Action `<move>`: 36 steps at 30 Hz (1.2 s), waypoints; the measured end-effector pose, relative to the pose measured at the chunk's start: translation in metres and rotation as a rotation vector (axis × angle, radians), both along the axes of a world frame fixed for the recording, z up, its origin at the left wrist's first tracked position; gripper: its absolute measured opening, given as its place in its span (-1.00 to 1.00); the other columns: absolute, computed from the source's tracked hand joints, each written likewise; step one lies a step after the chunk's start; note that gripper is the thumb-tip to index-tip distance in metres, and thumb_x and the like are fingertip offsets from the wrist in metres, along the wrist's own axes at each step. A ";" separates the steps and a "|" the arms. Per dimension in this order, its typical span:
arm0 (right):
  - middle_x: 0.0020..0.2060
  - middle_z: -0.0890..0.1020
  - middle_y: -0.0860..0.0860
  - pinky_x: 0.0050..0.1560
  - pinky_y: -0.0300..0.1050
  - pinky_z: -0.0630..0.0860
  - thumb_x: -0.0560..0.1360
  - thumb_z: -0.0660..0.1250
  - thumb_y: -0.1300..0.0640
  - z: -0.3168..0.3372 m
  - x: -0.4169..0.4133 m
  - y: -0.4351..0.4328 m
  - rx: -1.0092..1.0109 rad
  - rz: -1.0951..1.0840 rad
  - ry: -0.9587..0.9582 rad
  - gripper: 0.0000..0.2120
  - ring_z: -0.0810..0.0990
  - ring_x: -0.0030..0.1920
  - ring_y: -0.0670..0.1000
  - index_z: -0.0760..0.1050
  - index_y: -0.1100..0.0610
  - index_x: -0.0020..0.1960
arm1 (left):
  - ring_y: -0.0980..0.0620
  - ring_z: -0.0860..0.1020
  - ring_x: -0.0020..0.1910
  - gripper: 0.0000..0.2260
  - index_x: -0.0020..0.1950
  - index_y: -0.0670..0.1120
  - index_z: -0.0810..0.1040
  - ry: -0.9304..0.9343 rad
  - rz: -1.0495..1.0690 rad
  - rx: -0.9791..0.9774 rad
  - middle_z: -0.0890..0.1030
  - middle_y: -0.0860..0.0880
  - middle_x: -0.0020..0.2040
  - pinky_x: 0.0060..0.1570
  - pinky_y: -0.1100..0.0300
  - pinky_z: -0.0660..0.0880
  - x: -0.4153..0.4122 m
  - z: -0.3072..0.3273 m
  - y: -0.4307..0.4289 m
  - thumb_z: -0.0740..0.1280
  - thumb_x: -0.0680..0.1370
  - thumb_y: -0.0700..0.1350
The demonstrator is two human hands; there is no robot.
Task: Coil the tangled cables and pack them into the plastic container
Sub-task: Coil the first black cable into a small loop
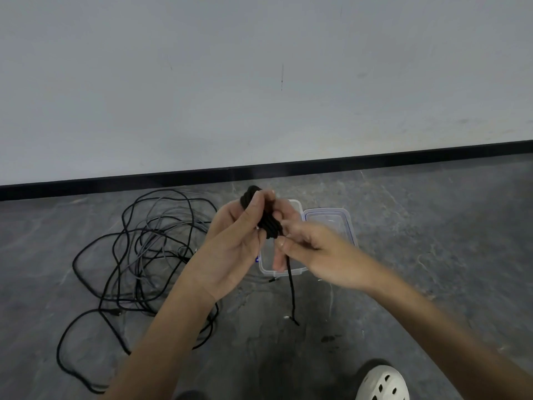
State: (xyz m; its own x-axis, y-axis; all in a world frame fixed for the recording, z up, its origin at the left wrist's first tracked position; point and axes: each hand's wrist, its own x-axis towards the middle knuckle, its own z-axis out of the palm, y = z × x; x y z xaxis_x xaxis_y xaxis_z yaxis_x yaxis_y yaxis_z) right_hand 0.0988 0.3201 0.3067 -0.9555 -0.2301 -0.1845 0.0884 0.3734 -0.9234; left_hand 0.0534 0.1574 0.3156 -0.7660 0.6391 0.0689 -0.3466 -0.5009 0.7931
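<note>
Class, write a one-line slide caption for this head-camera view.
Left hand grips a coiled black cable while the right hand pinches its loose tail above an open plastic container.

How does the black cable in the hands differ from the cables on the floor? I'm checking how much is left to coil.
The black cable is wound into a tight bundle, one tail hanging; the floor cables sprawl in loose tangled loops. The bundle is held up by left hand and right hand; the pile lies untouched.

Bare forearms with no sleeves in view, and a white perforated clog [382,383] on one foot
</note>
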 end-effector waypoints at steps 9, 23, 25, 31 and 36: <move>-0.42 0.57 -0.07 -0.17 -0.14 0.46 0.63 0.19 0.13 0.004 0.006 -0.006 0.054 0.115 -0.053 -0.88 0.54 -0.31 -0.05 0.48 0.11 -0.02 | 0.03 0.60 0.11 -0.72 0.17 -0.17 0.49 0.090 0.324 -0.072 0.68 -0.02 0.02 0.13 0.27 0.47 -0.009 -0.008 0.002 0.22 0.56 -0.04; -0.38 0.55 0.00 -0.26 -0.18 0.47 0.59 0.27 0.18 0.012 0.010 -0.002 -0.001 0.100 -0.011 -0.84 0.53 -0.34 -0.11 0.59 0.23 -0.01 | 0.16 0.60 0.07 -0.89 0.08 -0.07 0.50 0.537 0.436 -0.714 0.66 0.04 -0.01 0.08 0.30 0.46 -0.002 -0.017 0.012 0.22 0.62 -0.11; -0.37 0.57 -0.03 -0.25 -0.16 0.52 0.59 0.27 0.16 0.012 0.011 -0.002 -0.016 0.109 -0.038 -0.86 0.56 -0.35 -0.07 0.58 0.20 -0.01 | 0.17 0.58 0.07 -0.89 0.06 -0.03 0.52 0.596 0.442 -0.811 0.65 0.09 -0.01 0.08 0.25 0.47 -0.002 -0.020 0.010 0.21 0.63 -0.06; -0.48 0.48 -0.20 -0.36 -0.41 0.31 0.59 0.26 0.21 0.018 0.010 0.002 -0.034 0.078 0.014 -0.82 0.42 -0.44 -0.23 0.62 0.22 -0.08 | 0.31 0.58 -0.01 -0.64 0.00 0.08 0.58 0.512 0.186 -0.903 0.67 0.16 -0.11 0.00 0.43 0.44 -0.001 -0.018 0.006 0.05 0.56 0.21; -0.45 0.50 -0.16 -0.37 -0.41 0.31 0.58 0.28 0.22 0.018 0.007 0.009 -0.034 0.086 -0.017 -0.84 0.42 -0.45 -0.22 0.64 0.21 -0.03 | -0.06 0.58 -0.06 -0.33 -0.07 -0.13 0.63 0.489 -0.024 -0.933 0.64 -0.19 -0.11 -0.06 0.25 0.44 0.000 -0.012 0.005 -0.07 0.51 0.33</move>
